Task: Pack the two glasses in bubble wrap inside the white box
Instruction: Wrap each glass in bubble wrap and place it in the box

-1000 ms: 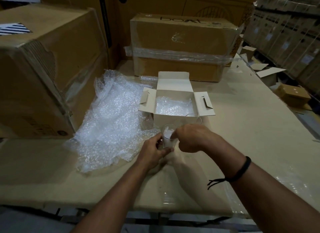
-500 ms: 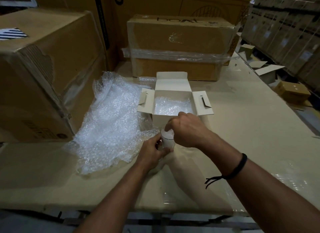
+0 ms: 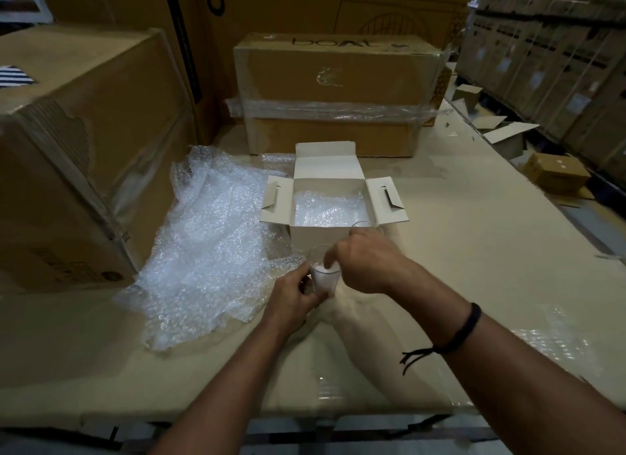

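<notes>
1. Clear drinking glass (image 3: 323,271), upright, with white filling inside; stands on the bench just in front of the white box's near wall.
2. Left hand (image 3: 294,297): fingers curled around the lower side of the clear drinking glass, gripping it.
3. Right hand (image 3: 367,263): knuckles up, fingertips reaching into the mouth of the same glass and touching the white filling; whether they pinch it cannot be told. A black cord bracelet (image 3: 464,329) circles this wrist.
4. Second clear glass (image 3: 366,227): only its rim shows, behind the right hand, at the white box's near right corner, outside the box.
5. Small white cardboard box (image 3: 318,238): open, all flaps spread outward, standing on the bench; a piece of bubble wrap lining (image 3: 327,209) lies on its floor.
6. Large crumpled sheet of clear bubble wrap (image 3: 206,244): spread on the bench, left of the white box, its edge touching the box's left side.
7. Pale cardboard-covered bench (image 3: 474,251): carries all of the above.
8. Brown carton bound with clear tape (image 3: 338,92): behind the white box.
9. Large brown carton (image 3: 84,143): far left of the white box.
</notes>
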A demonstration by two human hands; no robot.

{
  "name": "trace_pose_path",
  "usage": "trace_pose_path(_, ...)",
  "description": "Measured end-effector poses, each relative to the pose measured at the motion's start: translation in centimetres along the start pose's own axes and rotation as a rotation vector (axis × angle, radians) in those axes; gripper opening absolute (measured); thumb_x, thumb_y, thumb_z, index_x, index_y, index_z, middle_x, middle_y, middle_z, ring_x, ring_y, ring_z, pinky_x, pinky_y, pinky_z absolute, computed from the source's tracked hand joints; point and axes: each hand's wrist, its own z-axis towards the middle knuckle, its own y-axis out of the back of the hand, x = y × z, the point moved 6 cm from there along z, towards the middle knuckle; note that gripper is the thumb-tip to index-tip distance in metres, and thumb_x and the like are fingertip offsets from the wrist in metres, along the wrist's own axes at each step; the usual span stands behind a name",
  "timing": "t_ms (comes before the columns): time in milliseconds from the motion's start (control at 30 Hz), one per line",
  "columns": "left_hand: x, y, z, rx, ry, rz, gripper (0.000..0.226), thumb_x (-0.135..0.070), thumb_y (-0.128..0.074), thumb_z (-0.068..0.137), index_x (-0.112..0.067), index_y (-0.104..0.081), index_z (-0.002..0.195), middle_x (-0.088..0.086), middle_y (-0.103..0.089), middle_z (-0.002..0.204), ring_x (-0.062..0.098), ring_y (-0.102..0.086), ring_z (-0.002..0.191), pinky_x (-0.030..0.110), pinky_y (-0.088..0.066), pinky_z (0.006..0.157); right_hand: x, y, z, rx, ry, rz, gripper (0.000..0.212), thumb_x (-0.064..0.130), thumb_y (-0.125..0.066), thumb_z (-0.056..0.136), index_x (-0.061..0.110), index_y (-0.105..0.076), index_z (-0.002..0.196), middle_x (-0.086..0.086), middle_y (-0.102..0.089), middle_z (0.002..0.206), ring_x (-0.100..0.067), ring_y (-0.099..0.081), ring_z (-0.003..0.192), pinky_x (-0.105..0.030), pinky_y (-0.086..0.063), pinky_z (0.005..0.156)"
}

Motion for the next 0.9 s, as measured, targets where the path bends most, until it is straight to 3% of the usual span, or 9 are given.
trace_pose_path(133,-0.2,-0.1,0.0,0.02,0.017,0.0,0.054,-0.052,-0.071,0.062,-0.024,-0.066,0.108,-0.002,-0.068,0.081,0.02,-0.063,0.076,0.04,-0.054,0.07,-0.3,-2.0,-0.1,0.18,-0.015,0.061,0.053,0.011,-0.043,0.089,0.034,-0.054,0.136,-0.011,-0.059,0.13,-0.029,-0.051,0.123,-0.039,-0.046,0.097)
trace_pose_path(233,-0.4,-0.2,-0.1,0.028,0.019,0.002,0.055,-0.049,-0.073,0.063,-0.024,-0.066,0.112,-0.004,-0.069,0.085,0.015,-0.065,0.078,0.036,-0.054,0.072,-0.9,-2.6,0.1,0.14,-0.014,0.13,0.058,0.009,-0.045,0.083,0.033,-0.054,0.135,-0.01,-0.061,0.128,-0.029,-0.054,0.12,-0.039,-0.049,0.094)
trace_pose_path(333,-0.3,0.0,-0.1,0.004,0.024,0.012,0.046,-0.035,-0.083,0.069,-0.031,-0.065,0.111,0.001,-0.069,0.083,0.022,-0.062,0.074,0.034,-0.05,0.068,-1.2,-2.5,-0.9,-0.105,0.009,0.251,0.065,0.004,-0.048,0.073,0.031,-0.057,0.132,0.003,-0.06,0.133,-0.024,-0.054,0.12,-0.04,-0.049,0.091)
trace_pose_path(433,0.0,0.1,-0.2,-0.059,0.064,-0.01,0.04,-0.042,-0.083,0.064,-0.032,-0.065,0.098,0.002,-0.068,0.079,0.026,-0.06,0.072,0.039,-0.051,0.067,-2.3,-4.0,-2.9,-0.423,-0.09,0.485,0.057,0.003,-0.054,0.073,0.022,-0.061,0.126,0.005,-0.062,0.126,-0.022,-0.058,0.109,-0.035,-0.049,0.088)
trace_pose_path(533,0.1,0.4,-0.2,-0.139,0.13,-0.044,0.038,-0.032,-0.085,0.063,-0.031,-0.066,0.096,-0.006,-0.07,0.08,0.016,-0.065,0.074,0.037,-0.054,0.068,-3.4,-8.4,-3.9,-0.507,-0.268,0.661,0.045,0.007,-0.059,0.077,0.018,-0.062,0.121,0.002,-0.064,0.117,-0.021,-0.061,0.101,-0.027,-0.044,0.084)
trace_pose_path(733,-0.5,0.0,0.5,-0.203,0.16,-0.028,0.036,-0.029,-0.084,0.068,-0.027,-0.065,0.098,-0.007,-0.068,0.085,0.016,-0.064,0.079,0.04,-0.055,0.071,-2.6,-13.7,-3.4,-0.365,-0.293,0.444,0.048,0.042,-0.046,0.086,0.016,-0.064,0.123,-0.004,-0.064,0.124,-0.026,-0.057,0.113,-0.036,-0.045,0.094)
trace_pose_path(900,-1.1,0.0,0.1,-0.208,0.15,0.022,0.046,-0.032,-0.083,0.07,-0.028,-0.062,0.111,0.0,-0.065,0.082,0.017,-0.06,0.074,0.03,-0.051,0.065,-2.3,-13.3,-3.2,-0.352,-0.304,0.334,0.043,0.045,-0.043,0.085,0.021,-0.07,0.109,-0.004,-0.067,0.118,-0.028,-0.061,0.107,-0.038,-0.048,0.086)
